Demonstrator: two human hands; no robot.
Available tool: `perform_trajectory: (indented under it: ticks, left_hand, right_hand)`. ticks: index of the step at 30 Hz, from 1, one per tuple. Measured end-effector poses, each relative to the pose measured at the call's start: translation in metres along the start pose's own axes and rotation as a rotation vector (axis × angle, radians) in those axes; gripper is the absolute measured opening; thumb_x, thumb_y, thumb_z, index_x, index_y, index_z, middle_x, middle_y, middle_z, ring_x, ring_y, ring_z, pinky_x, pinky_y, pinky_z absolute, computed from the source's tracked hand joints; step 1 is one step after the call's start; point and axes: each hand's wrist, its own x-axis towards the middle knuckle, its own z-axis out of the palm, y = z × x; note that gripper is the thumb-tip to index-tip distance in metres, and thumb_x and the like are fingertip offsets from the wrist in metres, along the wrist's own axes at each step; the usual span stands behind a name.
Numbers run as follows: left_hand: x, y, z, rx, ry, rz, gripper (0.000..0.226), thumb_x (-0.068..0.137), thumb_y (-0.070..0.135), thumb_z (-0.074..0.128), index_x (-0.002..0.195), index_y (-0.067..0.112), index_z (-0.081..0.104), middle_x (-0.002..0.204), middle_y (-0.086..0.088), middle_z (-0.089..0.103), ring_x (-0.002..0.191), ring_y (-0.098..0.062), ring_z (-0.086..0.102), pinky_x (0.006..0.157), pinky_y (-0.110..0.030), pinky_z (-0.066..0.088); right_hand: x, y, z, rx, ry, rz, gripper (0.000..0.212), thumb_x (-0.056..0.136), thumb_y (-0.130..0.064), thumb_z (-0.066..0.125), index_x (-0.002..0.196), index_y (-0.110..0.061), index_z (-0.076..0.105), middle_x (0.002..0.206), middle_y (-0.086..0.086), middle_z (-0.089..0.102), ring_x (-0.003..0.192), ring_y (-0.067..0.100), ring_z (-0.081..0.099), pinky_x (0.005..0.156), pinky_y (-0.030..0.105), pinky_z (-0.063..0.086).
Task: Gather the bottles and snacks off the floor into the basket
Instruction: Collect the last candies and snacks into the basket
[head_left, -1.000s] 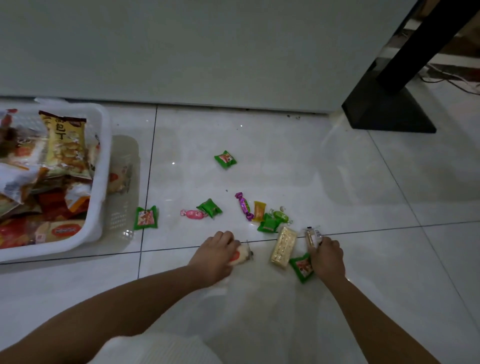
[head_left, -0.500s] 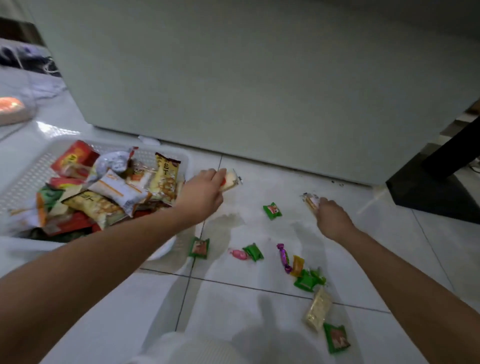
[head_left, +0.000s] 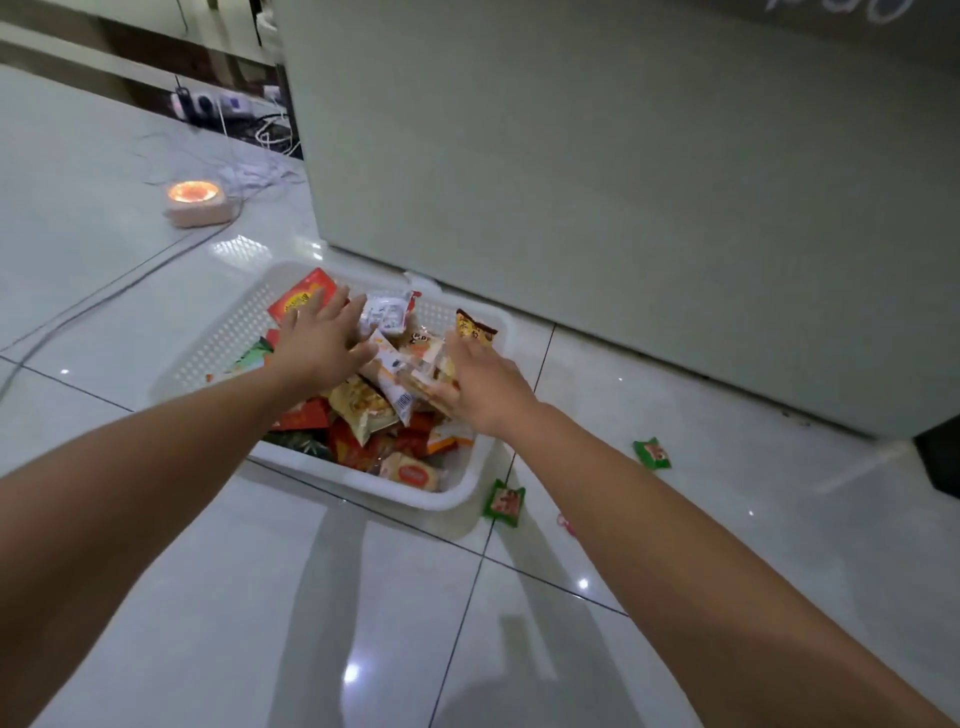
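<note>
A white plastic basket (head_left: 457, 493) sits on the tiled floor, heaped with snack packets (head_left: 363, 410). My left hand (head_left: 322, 345) hovers over its middle, palm down, fingers spread, holding nothing. My right hand (head_left: 483, 392) is over the basket's right side, fingers apart, with a small clear-wrapped snack (head_left: 428, 371) just off its fingertips on the pile. A green packet (head_left: 503, 503) lies on the floor by the basket's near right corner, and another green packet (head_left: 652, 453) lies further right. A pink candy (head_left: 563, 521) peeks out beside my right forearm.
A large grey cabinet (head_left: 623, 182) stands directly behind the basket. To the far left are a small glowing device (head_left: 195, 200) and loose cables (head_left: 249, 130). A black stand base (head_left: 940, 460) shows at the right edge.
Both hands swung left from the scattered candies to above the basket. The snacks they carried are out of their fingers, and both hands have opened.
</note>
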Motion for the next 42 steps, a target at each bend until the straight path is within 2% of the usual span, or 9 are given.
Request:
perform_trajectory:
  ticks: [6, 12, 17, 22, 28, 31, 34, 38, 42]
  left_hand:
    - [-0.008, 0.019, 0.011, -0.095, 0.076, 0.02, 0.062, 0.096, 0.055, 0.021, 0.151, 0.032, 0.002, 0.16, 0.003, -0.008, 0.146, -0.02, -0.015, 0.116, -0.045, -0.006]
    - [-0.015, 0.12, 0.029, -0.058, 0.245, 0.326, 0.062, 0.097, 0.054, 0.019, 0.151, 0.029, -0.001, 0.16, 0.001, -0.011, 0.146, -0.021, -0.015, 0.117, -0.041, -0.006]
    - [-0.038, 0.211, 0.079, -0.069, 0.059, 0.55, 0.065, 0.095, 0.057, 0.017, 0.149, 0.032, -0.009, 0.158, 0.0, -0.019, 0.144, -0.02, -0.02, 0.115, -0.04, -0.011]
    - [-0.069, 0.251, 0.141, 0.025, -0.158, 0.668, 0.074, 0.092, 0.063, 0.02, 0.146, 0.032, -0.019, 0.154, -0.001, -0.03, 0.142, -0.023, -0.027, 0.113, -0.041, -0.014]
    - [-0.104, 0.263, 0.2, 0.089, -0.358, 0.661, 0.089, 0.087, 0.067, 0.034, 0.147, 0.029, -0.019, 0.155, -0.004, -0.029, 0.142, -0.028, -0.026, 0.114, -0.044, -0.013]
    - [-0.108, 0.254, 0.213, 0.156, -0.381, 0.651, 0.092, 0.085, 0.069, 0.036, 0.146, 0.029, -0.021, 0.155, -0.005, -0.029, 0.142, -0.03, -0.025, 0.113, -0.046, -0.013]
    - [-0.101, 0.239, 0.214, 0.158, -0.362, 0.524, 0.094, 0.084, 0.07, 0.036, 0.146, 0.03, -0.022, 0.155, -0.005, -0.029, 0.142, -0.031, -0.025, 0.114, -0.049, -0.011]
    - [-0.089, 0.215, 0.212, 0.162, -0.389, 0.425, 0.095, 0.083, 0.073, 0.035, 0.145, 0.031, -0.023, 0.154, -0.004, -0.03, 0.141, -0.03, -0.027, 0.114, -0.05, -0.011]
    - [-0.086, 0.197, 0.211, 0.143, -0.433, 0.371, 0.095, 0.083, 0.073, 0.032, 0.144, 0.031, -0.027, 0.152, -0.003, -0.034, 0.139, -0.028, -0.031, 0.114, -0.05, -0.009]
  right_hand:
    - [-0.014, 0.036, 0.006, -0.052, 0.047, 0.076, 0.072, 0.095, -0.046, 0.043, 0.15, -0.012, 0.011, 0.158, 0.007, 0.015, 0.144, 0.026, 0.017, 0.117, 0.043, 0.02]
    - [-0.072, 0.142, -0.003, -0.173, -0.057, 0.277, 0.072, 0.096, -0.05, 0.038, 0.152, -0.016, 0.008, 0.16, 0.006, 0.011, 0.146, 0.025, 0.013, 0.118, 0.044, 0.017]
    - [-0.145, 0.233, -0.013, -0.208, -0.144, 0.466, 0.071, 0.094, -0.057, 0.031, 0.152, -0.021, 0.01, 0.159, 0.006, 0.013, 0.145, 0.025, 0.015, 0.118, 0.043, 0.019]
    - [-0.251, 0.297, 0.032, -0.075, -0.195, 0.754, 0.075, 0.092, -0.061, 0.032, 0.152, -0.024, 0.007, 0.16, 0.007, 0.01, 0.146, 0.026, 0.012, 0.118, 0.042, 0.016]
    - [-0.311, 0.277, 0.135, 0.098, -0.177, 0.916, 0.081, 0.088, -0.06, 0.046, 0.15, -0.021, 0.012, 0.153, 0.011, 0.02, 0.139, 0.029, 0.023, 0.11, 0.038, 0.028]
    - [-0.302, 0.247, 0.169, 0.198, -0.063, 1.053, 0.078, 0.081, -0.066, 0.049, 0.141, -0.019, 0.028, 0.133, 0.013, 0.038, 0.124, 0.03, 0.037, 0.101, 0.038, 0.034]
    - [-0.287, 0.234, 0.182, 0.295, 0.017, 1.185, 0.083, 0.078, -0.065, 0.055, 0.14, -0.018, 0.028, 0.13, 0.015, 0.038, 0.122, 0.033, 0.039, 0.103, 0.04, 0.036]
    - [-0.273, 0.237, 0.185, 0.536, 0.099, 1.304, 0.079, 0.08, -0.035, 0.066, 0.143, -0.018, 0.021, 0.134, 0.018, 0.027, 0.122, 0.04, 0.039, 0.101, 0.043, 0.04]
    - [-0.263, 0.244, 0.181, 0.618, 0.224, 1.373, 0.083, 0.076, -0.014, 0.072, 0.14, -0.009, 0.02, 0.135, 0.024, 0.031, 0.122, 0.044, 0.04, 0.1, 0.044, 0.039]
